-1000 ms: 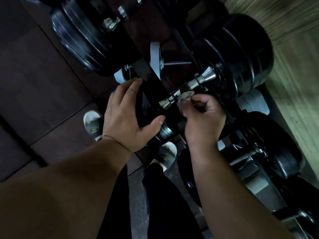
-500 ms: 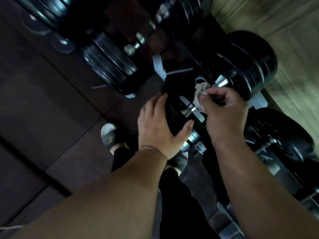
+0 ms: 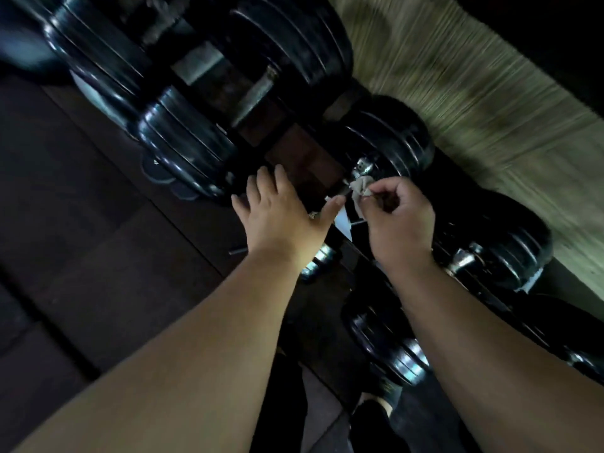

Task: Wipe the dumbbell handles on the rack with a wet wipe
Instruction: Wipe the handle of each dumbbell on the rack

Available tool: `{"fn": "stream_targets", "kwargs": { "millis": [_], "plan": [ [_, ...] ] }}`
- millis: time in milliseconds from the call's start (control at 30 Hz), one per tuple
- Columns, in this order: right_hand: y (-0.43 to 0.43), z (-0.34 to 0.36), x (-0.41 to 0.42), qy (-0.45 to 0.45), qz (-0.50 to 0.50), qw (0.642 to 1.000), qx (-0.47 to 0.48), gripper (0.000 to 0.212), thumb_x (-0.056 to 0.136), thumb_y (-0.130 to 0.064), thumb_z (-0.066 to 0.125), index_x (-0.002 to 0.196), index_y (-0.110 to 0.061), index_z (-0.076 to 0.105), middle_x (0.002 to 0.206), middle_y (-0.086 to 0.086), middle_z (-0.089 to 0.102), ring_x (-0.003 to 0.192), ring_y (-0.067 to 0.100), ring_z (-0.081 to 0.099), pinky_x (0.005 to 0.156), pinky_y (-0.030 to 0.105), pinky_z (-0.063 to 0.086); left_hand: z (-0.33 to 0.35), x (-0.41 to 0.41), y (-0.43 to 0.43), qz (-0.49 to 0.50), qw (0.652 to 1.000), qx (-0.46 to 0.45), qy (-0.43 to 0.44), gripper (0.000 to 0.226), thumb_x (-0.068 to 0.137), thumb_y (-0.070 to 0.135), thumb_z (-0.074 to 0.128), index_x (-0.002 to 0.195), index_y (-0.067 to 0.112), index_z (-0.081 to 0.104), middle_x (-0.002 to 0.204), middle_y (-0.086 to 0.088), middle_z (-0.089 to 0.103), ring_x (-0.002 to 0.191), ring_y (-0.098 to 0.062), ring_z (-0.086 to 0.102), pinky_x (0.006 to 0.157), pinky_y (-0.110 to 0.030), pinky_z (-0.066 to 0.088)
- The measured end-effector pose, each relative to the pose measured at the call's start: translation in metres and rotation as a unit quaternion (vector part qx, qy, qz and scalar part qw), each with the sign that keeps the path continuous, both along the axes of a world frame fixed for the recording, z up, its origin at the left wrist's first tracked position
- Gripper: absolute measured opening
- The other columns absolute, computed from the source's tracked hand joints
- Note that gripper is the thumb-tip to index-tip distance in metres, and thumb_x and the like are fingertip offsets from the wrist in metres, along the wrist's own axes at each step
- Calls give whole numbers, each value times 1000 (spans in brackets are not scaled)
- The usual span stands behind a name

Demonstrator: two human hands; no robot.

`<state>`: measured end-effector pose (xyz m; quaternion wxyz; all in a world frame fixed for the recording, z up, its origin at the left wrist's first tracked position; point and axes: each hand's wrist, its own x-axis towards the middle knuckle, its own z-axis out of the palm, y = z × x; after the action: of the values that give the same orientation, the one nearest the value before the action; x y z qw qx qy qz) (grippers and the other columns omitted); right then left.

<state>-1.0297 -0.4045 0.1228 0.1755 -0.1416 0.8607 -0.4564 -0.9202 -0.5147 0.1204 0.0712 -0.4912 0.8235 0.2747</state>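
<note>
Pinching a crumpled pale wet wipe [image 3: 360, 187] between thumb and curled forefinger, the right hand [image 3: 400, 223] holds the cloth against the chrome dumbbell handle [image 3: 362, 167], which lies just beyond its fingertips. The remaining fingers of this hand are folded into the palm. The handle belongs to a black round-headed dumbbell [image 3: 392, 142] whose ribbed head sits directly ahead of the right knuckles, and only the collar end of the shaft shows past the wipe.

The left hand [image 3: 281, 217] is held flat and open beside the right one, with its fingers straight and slightly spread and its thumb stretched towards the wipe, the tip stopping just short of it. It has hold of nothing. Whether its palm touches the dark surface under it cannot be told.

Between the two hands runs a bar of the dark metal rack [image 3: 347, 243], which carries a small white tag [image 3: 343, 223] close to the left thumb. Further black dumbbells lie around the hands: one ahead and outward of the left fingers [image 3: 186, 148], one outward of the right wrist [image 3: 500, 246] and one beneath the right forearm [image 3: 392, 351] (its plate edges catch the light). Dark floor tiles [image 3: 81, 230] extend outward from the left forearm. A blurred straw-coloured surface [image 3: 490, 106] lies beyond the right hand.
</note>
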Motion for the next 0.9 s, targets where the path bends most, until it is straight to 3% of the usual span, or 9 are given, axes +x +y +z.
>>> {"fn": "stream_targets", "kwargs": {
  "millis": [100, 167, 367, 500, 600, 800, 900],
  "plan": [
    [-18, -18, -5, 13, -6, 1000, 18, 11, 90, -15, 70, 94, -25, 68, 101, -7, 68, 82, -4, 64, 59, 5, 47, -22, 0, -2, 15, 1000, 14, -11, 105, 82, 90, 36, 159, 19, 30, 160, -10, 39, 147, -33, 36, 124, -55, 26],
    [-24, -29, -8, 38, -9, 999, 24, 9, 90, -14, 69, 94, -22, 68, 99, -6, 69, 81, -6, 63, 58, 2, 44, -31, 3, 1, 24, 1000, -7, 6, 95, 84, 86, 39, 154, 22, 40, 156, -6, 45, 141, -31, 43, 119, -51, 35],
    [-26, -57, -4, 174, 20, 984, 33, 15, 89, -3, 67, 101, -9, 74, 107, 8, 65, 87, 5, 60, 74, -3, 41, -37, 8, 0, 41, 996, -12, 76, 76, 83, 73, 41, 138, 24, 60, 151, -4, 53, 137, -31, 50, 116, -49, 39],
    [-28, -66, 0, 167, 68, 983, 44, 20, 93, -12, 68, 112, -9, 73, 117, 10, 59, 91, 12, 65, 75, 1, 46, -45, 11, -1, 43, 993, -28, 110, 70, 83, 66, 47, 130, 17, 67, 141, -11, 61, 128, -37, 57, 109, -54, 45],
    [-24, -71, 2, 163, 145, 974, 56, 34, 87, -17, 77, 119, -7, 69, 119, 10, 55, 93, 6, 59, 77, -1, 45, -51, 13, 2, 44, 990, -46, 122, 66, 83, 61, 52, 127, 15, 69, 138, -13, 63, 127, -38, 59, 109, -54, 46],
    [-20, -72, -10, 208, 145, 967, 17, 26, 89, -2, 73, 116, -4, 72, 114, 12, 63, 103, 12, 67, 90, 11, 52, -51, 12, 2, 42, 990, -53, 122, 66, 81, 60, 54, 126, 14, 69, 142, -17, 61, 130, -40, 57, 109, -55, 45],
    [-15, -76, 4, 141, 295, 944, 32, 38, 86, 2, 73, 122, -8, 69, 117, 9, 61, 107, 19, 67, 91, 34, 59, -51, 13, 2, 41, 991, -48, 114, 69, 82, 62, 51, 129, 14, 68, 144, -17, 59, 132, -40, 56, 110, -56, 44]
  ]
}}
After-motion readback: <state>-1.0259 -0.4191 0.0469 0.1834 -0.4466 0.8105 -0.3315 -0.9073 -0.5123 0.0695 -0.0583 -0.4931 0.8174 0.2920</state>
